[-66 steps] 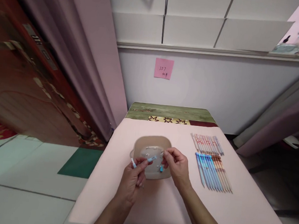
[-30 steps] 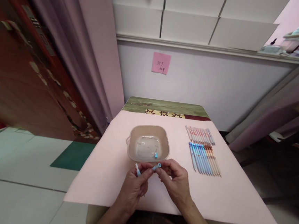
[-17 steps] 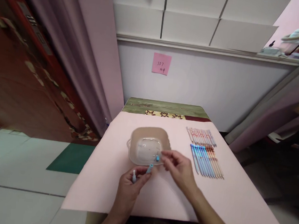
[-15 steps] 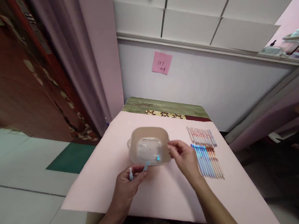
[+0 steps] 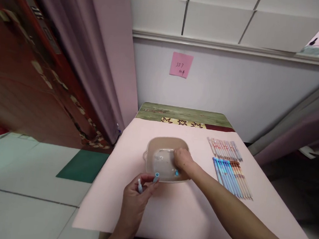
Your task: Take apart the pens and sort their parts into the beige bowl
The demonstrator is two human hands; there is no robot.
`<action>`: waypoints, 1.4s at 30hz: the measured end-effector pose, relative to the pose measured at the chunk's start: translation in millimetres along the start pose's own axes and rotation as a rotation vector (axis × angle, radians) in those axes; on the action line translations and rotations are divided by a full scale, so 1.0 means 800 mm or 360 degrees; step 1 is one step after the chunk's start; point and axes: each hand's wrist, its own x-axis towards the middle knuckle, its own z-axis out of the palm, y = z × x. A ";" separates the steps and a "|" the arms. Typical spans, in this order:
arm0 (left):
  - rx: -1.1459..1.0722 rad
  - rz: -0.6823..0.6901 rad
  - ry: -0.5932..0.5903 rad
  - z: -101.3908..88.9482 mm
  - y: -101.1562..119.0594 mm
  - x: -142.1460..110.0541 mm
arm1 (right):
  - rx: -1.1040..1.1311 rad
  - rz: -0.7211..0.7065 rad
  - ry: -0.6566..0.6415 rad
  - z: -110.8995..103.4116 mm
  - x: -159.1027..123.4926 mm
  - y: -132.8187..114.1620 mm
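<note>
My left hand (image 5: pixel 137 195) is closed on light blue pen parts in front of the basin. A hollow pen barrel (image 5: pixel 156 177) pokes up between its thumb and finger, and a second piece with a white tip (image 5: pixel 139 184) sticks out beside the knuckles. Inside the beige plastic basin (image 5: pixel 152 143) my right hand (image 5: pixel 183 159) reaches down with curled fingers; whatever its fingertips touch is hidden. Close to that hand, a small bright blue piece (image 5: pixel 176 172) lies on the basin floor, along with small clear pieces (image 5: pixel 160 158) that are hard to make out.
On the right of the pink-covered table (image 5: pixel 190 215) lies a row of blue and brown pens (image 5: pixel 231 178). Behind it is a row of pale, reddish-patterned pens (image 5: pixel 225 149). A pink note (image 5: pixel 181 65) is stuck on the wall beyond the table.
My right hand has moved from the basin's right rim down into it. My left hand keeps its hold on the pen parts. The view has shifted slightly.
</note>
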 end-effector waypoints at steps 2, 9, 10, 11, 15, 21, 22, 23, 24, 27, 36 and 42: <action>-0.0011 -0.0002 -0.0001 0.000 -0.001 0.003 | 0.0035 -0.0009 0.0004 -0.002 0.003 -0.004; -0.0032 0.0004 -0.0054 0.003 -0.006 0.008 | 0.0251 -0.0088 0.0222 -0.034 -0.038 -0.003; -0.0020 0.0012 -0.0058 0.003 -0.007 0.008 | 0.0355 -0.0132 0.0258 -0.038 -0.053 -0.001; -0.0003 0.0020 -0.0065 0.004 -0.008 0.008 | 0.0525 -0.0207 0.0289 -0.042 -0.070 0.000; 0.0066 0.0056 -0.0133 0.012 -0.012 0.002 | 0.1801 -0.0430 0.0328 -0.048 -0.136 -0.001; 0.0172 0.0173 -0.0162 0.027 -0.008 -0.014 | 0.2504 -0.0400 0.0221 -0.056 -0.179 0.012; 0.0194 0.0189 -0.0170 0.029 -0.007 -0.016 | 0.2539 -0.0413 0.0204 -0.057 -0.183 0.015; 0.0217 0.0204 -0.0182 0.030 -0.006 -0.019 | 0.2560 -0.0430 0.0188 -0.058 -0.186 0.017; 0.0240 0.0219 -0.0196 0.031 -0.005 -0.022 | 0.2569 -0.0442 0.0182 -0.058 -0.190 0.019; 0.0308 0.0251 -0.0226 0.036 -0.005 -0.029 | 0.2483 -0.0437 0.0293 -0.056 -0.201 0.022; 0.0309 0.0290 -0.0341 0.058 -0.008 -0.045 | 0.1638 -0.0547 0.1022 -0.043 -0.221 0.027; 0.0321 0.0337 -0.0378 0.068 -0.004 -0.053 | 0.1474 -0.0608 0.1026 -0.038 -0.228 0.031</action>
